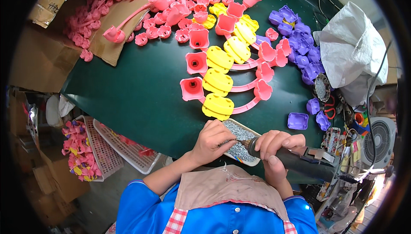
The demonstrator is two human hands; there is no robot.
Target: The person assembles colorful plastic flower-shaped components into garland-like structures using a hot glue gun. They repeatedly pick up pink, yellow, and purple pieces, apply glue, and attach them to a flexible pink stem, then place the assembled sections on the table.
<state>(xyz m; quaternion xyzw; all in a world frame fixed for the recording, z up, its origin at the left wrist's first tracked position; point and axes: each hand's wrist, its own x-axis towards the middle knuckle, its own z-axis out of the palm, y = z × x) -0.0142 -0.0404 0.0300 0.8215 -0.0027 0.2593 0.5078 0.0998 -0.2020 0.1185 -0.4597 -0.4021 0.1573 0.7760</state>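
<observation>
My right hand (278,146) is wrapped round a dark electric screwdriver (302,162), its tip pointing left over a shallow tray (249,132) of small silvery screws (240,149). At that tip, the fingers of my left hand (210,143) pinch together; whatever is between them is too small to make out. Just beyond the tray, a column of curved pink pieces with cup-shaped ends (192,88) lies on the table. Yellow oval covers (217,106) sit across these pink pieces.
The dark green table (128,93) holds loose pink cups (164,31) and a purple heap (306,48) at the right. A cardboard box (47,58) of pink parts stands far left. White baskets (107,148) are lower left. A white sack (353,50) and fan (379,142) are right.
</observation>
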